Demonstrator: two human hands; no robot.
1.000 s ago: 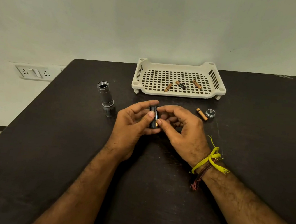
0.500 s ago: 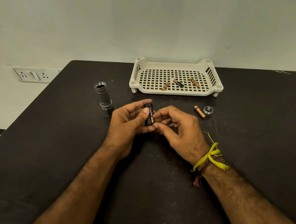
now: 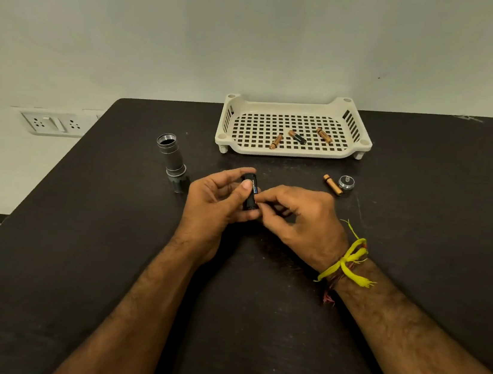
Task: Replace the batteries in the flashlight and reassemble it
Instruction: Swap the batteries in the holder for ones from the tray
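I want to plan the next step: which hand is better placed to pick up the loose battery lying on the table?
Right. The loose battery lies beside the tail cap, on the right hand's side. The left hand grips the black battery holder and sits farther away.

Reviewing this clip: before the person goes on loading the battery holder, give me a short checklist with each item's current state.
1. Battery holder secured: ok, the left hand has it in its grip, upright.
2. Right hand working at the holder: ok, fingertips at its side.
3. Spare battery within reach: ok, one loose battery lies on the table beside the tail cap.
4. Flashlight body ready: ok, standing, open end up.
5. Tray contents kept apart: ok, three batteries inside.
6. All holder slots filled, polarity right: cannot tell, hidden by fingers.
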